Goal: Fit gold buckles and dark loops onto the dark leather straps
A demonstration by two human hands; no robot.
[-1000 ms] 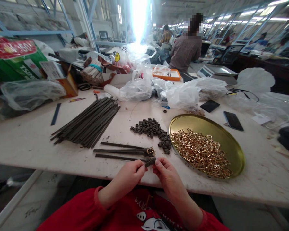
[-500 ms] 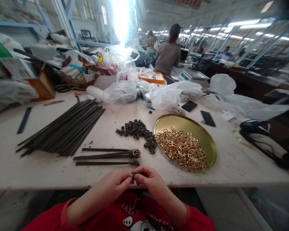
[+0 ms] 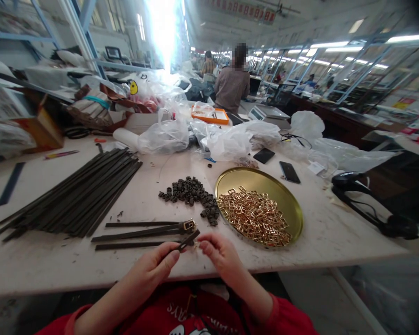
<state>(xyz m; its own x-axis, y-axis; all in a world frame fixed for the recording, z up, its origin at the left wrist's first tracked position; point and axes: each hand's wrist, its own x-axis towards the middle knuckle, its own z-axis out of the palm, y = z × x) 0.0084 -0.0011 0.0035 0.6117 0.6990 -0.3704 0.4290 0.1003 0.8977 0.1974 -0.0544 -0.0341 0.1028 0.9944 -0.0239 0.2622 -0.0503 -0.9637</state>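
Note:
My left hand (image 3: 160,260) pinches a dark strap (image 3: 187,241) between thumb and fingers, its slotted end pointing up to the right. Beside that end is my right hand (image 3: 220,253), thumb and fingertips drawn together; whatever they may hold is too small to make out. A bit of gold metal shows close to its fingertips. Just beyond the hands lie several dark straps (image 3: 136,234), one with a gold buckle (image 3: 189,225) at its right end. Small dark loops (image 3: 190,190) form a pile farther back. To their right, a round golden tray (image 3: 275,186) bears a heap of gold buckles (image 3: 253,216).
A large bundle of dark straps (image 3: 73,195) lies at left, near a dark flat strip (image 3: 11,184). Clear plastic bags (image 3: 226,139) crowd the back, with a phone (image 3: 289,172) and a black device (image 3: 264,155) before them. A person (image 3: 232,86) stands beyond.
My hands have come apart, and the strap end now shows in the left one. Both hands have lifted slightly. The whole view has shifted, with the table things appearing farther left.

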